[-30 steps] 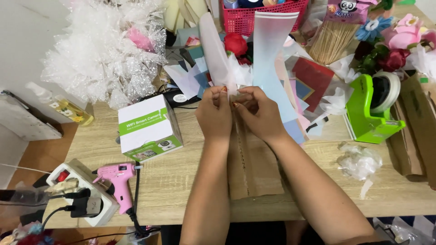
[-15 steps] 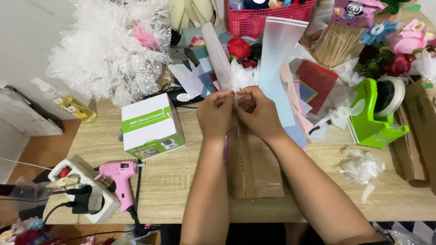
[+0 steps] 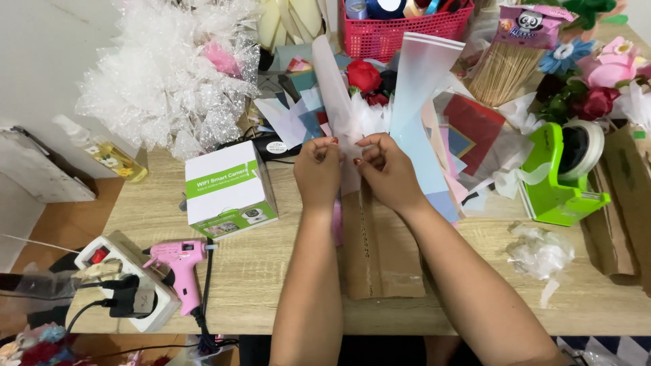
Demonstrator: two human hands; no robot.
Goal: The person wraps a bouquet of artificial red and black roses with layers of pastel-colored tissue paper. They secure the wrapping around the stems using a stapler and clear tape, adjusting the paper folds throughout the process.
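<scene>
My left hand (image 3: 317, 169) and my right hand (image 3: 386, 173) meet at the middle of a wooden table (image 3: 271, 264), fingertips pinching the gathered base of a small bouquet. The bouquet has a red rose (image 3: 364, 76) wrapped in thin white and pale translucent wrapping paper (image 3: 352, 122). Both hands grip the wrapping where it bunches, just above a flat brown cardboard piece (image 3: 380, 251) lying under my forearms. Whatever lies between the fingertips is too small to make out.
A white and green box (image 3: 229, 190) sits left of my hands. A pink glue gun (image 3: 180, 261) lies by a white power strip (image 3: 125, 278) at the front left edge. A green tape dispenser (image 3: 563, 176), crumpled plastic (image 3: 539, 247), a red basket (image 3: 400, 27) and white mesh (image 3: 169, 74) crowd the back.
My hands stay together on the bouquet's gathered wrapping, with only small finger shifts. The view has drifted slightly.
</scene>
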